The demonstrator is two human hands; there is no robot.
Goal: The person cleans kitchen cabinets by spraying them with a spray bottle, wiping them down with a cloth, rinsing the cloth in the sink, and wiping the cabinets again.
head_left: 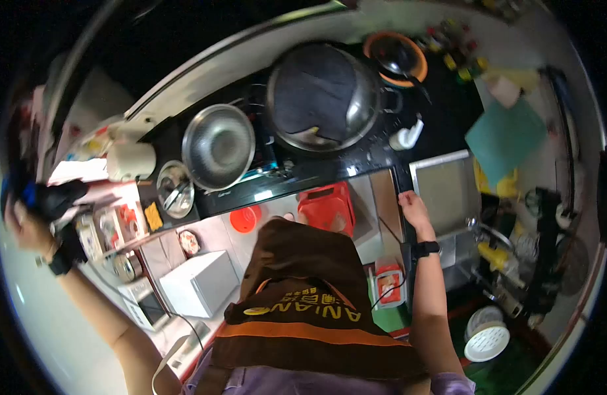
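At the far left my left hand point(28, 229) is raised against a dark, cloth-like thing point(60, 197) with a blue patch. Blur and the lens edge hide its fingers, so I cannot tell whether it grips that thing. My right hand point(415, 210) is closed at the counter edge, just left of the sink point(443, 187); what its curled fingers hold is hidden. Below it a brown cabinet panel point(386, 204) shows. Behind that hand a white pump bottle point(407, 136) stands on the black counter point(442, 108).
A large pan point(366, 112) with a dark cloth point(313, 89) on it and a metal colander point(219, 146) sit on the counter. An orange-rimmed bowl point(419, 64) is at the back. Below are a red basin point(326, 205), a red stool point(245, 218) and a white box point(198, 283).
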